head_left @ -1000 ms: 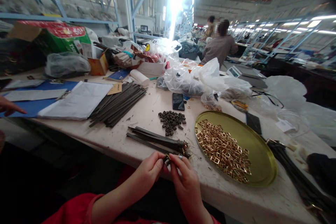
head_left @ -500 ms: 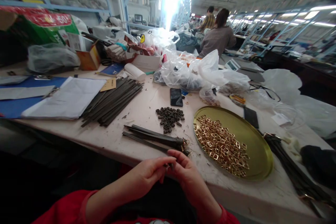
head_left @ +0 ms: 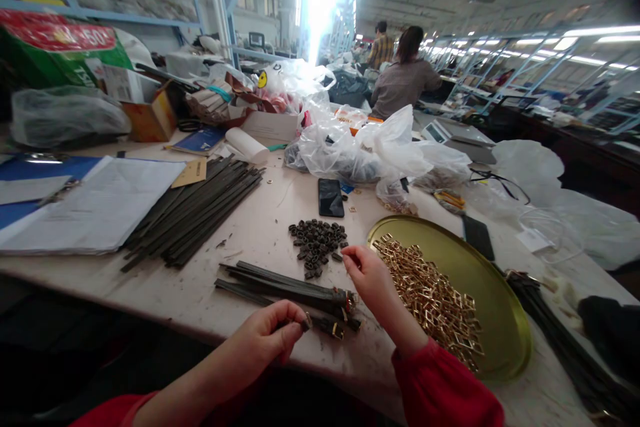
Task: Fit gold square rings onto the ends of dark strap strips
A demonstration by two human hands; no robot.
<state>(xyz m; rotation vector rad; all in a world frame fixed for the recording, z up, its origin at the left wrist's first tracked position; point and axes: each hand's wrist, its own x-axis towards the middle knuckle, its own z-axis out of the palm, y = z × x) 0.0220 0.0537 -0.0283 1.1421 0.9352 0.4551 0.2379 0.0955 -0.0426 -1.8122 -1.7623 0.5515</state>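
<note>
My left hand (head_left: 267, 337) is closed in a pinch on the end of a dark strap with a gold buckle (head_left: 327, 328) near the table's front edge. My right hand (head_left: 367, 277) reaches forward, fingers curled, its tips at the edge of a heap of small dark loops (head_left: 316, 245); what they hold is hidden. A few finished dark straps (head_left: 285, 280) lie between my hands. To the right a round gold tray (head_left: 493, 280) holds several gold buckles (head_left: 433, 293).
A bundle of dark straps (head_left: 195, 210) and papers (head_left: 100, 207) lie at left. A black phone (head_left: 330, 197) sits beyond the loops, plastic bags (head_left: 370, 147) behind it. More straps (head_left: 565, 340) lie at right. Two people (head_left: 400, 77) work at a far table.
My hands have parted: the right one left the strap end and reached forward to the heap of loops, while the left keeps the strap and rests it on the table.
</note>
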